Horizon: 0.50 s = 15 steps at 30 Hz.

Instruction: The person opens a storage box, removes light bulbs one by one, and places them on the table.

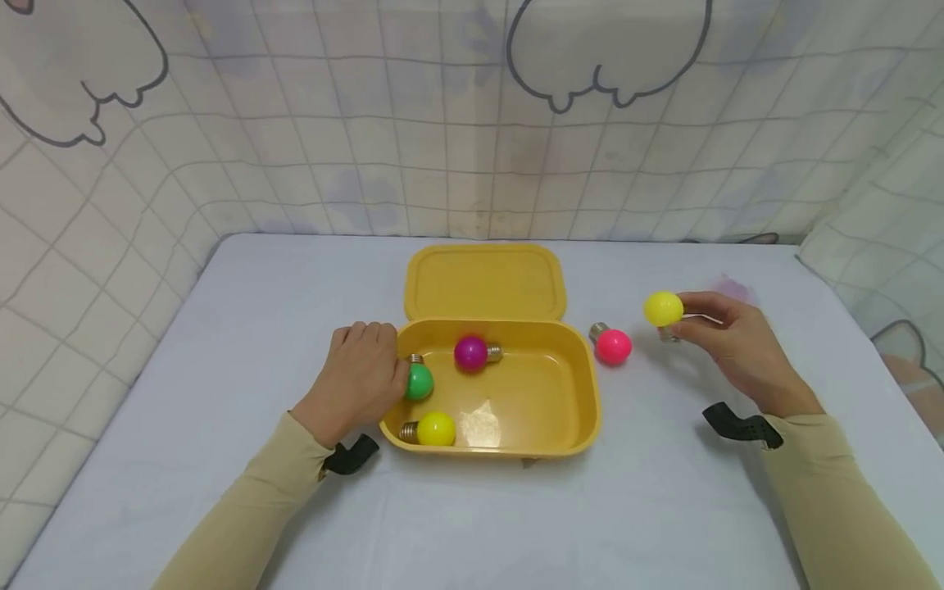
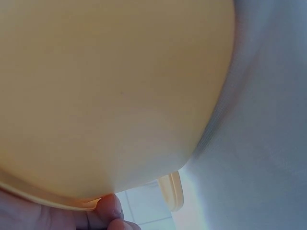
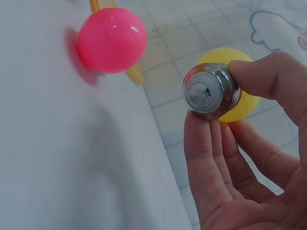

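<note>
My left hand (image 1: 361, 373) grips the left rim of a yellow plastic box (image 1: 531, 393); in the left wrist view its fingers (image 2: 109, 206) curl at the rim beside the box's outer wall (image 2: 120, 96). Off to the right, my right hand (image 1: 737, 348) pinches a yellow light bulb (image 1: 664, 308) above the table. The right wrist view shows thumb and fingertips on its metal screw base (image 3: 206, 91). Inside the box lie a purple bulb (image 1: 470, 353), a green bulb (image 1: 420, 382) near the left hand, and another yellow bulb (image 1: 437, 428). A pink bulb (image 1: 614, 347) rests on the table between box and right hand.
The box's yellow lid (image 1: 485, 283) lies behind it, against its back edge. A white cloth covers the table (image 1: 295, 279). Checked curtains (image 1: 442, 147) hang behind the table and at both sides.
</note>
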Available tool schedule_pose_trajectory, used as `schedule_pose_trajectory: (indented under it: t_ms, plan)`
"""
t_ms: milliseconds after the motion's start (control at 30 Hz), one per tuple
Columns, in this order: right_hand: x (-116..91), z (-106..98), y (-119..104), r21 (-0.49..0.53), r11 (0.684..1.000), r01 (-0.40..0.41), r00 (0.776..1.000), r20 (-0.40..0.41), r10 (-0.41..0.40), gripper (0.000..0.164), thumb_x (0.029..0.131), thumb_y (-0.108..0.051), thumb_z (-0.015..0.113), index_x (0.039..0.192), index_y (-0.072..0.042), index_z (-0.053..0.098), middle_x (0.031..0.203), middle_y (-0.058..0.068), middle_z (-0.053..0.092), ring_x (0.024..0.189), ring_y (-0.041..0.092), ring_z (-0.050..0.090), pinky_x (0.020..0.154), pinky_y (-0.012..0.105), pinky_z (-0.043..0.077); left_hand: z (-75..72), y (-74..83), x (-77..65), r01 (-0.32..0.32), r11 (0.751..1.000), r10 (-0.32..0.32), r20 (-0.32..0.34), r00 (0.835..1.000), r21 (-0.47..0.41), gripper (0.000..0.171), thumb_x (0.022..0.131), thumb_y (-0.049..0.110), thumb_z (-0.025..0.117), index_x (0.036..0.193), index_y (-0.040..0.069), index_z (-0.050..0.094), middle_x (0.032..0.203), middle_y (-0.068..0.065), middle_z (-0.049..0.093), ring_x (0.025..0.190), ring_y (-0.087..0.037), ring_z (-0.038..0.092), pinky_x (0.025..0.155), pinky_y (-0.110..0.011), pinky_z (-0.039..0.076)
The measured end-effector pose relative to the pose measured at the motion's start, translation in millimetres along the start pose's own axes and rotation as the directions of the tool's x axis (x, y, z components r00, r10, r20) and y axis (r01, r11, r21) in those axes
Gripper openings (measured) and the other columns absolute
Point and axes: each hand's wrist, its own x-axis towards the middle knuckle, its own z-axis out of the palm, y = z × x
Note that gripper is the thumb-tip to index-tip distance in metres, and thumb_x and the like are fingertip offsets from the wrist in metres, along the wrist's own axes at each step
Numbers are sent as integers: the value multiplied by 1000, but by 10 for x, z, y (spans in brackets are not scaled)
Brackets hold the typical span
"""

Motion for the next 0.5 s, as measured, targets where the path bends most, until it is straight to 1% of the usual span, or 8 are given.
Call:
schedule_pose_trajectory:
  t_ms: [167, 233, 400, 500]
  plan:
    - [58, 61, 43, 12, 1000, -29, 1000, 11, 28, 59, 97, -38, 70, 146, -11, 52, 129, -16, 59, 104, -3, 69, 91, 9, 51, 7, -12, 0, 11, 1000, -11, 4, 1000, -1, 21, 100, 22, 46, 88, 4, 46, 78, -8, 45, 83, -30, 44, 93, -49, 38]
    - [74, 82, 56, 12, 999, -32, 999, 15, 32, 60, 98, -38, 70, 148, -10, 51, 130, -13, 59, 104, -2, 69, 91, 9, 51, 10, -15, 3, 15, 1000, -15, 5, 1000, 0, 21, 100, 22, 46, 89, 4, 46, 78, -8, 45, 84, -30, 44, 93, -49, 37]
    - [91, 117, 89, -20, 999, -46, 999, 20, 47, 63, 97, -39, 70, 149, -9, 50, 130, -13, 58, 102, -3, 68, 89, 7, 50, 12, -10, 5, 14, 1000, -14, 6, 1000, -3, 20, 99, 21, 45, 87, 4, 45, 77, -8, 44, 83, -29, 43, 93, -49, 37]
    - [90, 134, 99, -26, 998, -65, 998, 20, 66, 64, 96, -41, 72, 148, -10, 51, 131, -10, 58, 102, -3, 68, 89, 7, 50, 12, -4, 6, 12, 1000, -12, 2, 1000, -6, 21, 99, 21, 45, 87, 4, 45, 77, -8, 44, 82, -29, 42, 92, -48, 36]
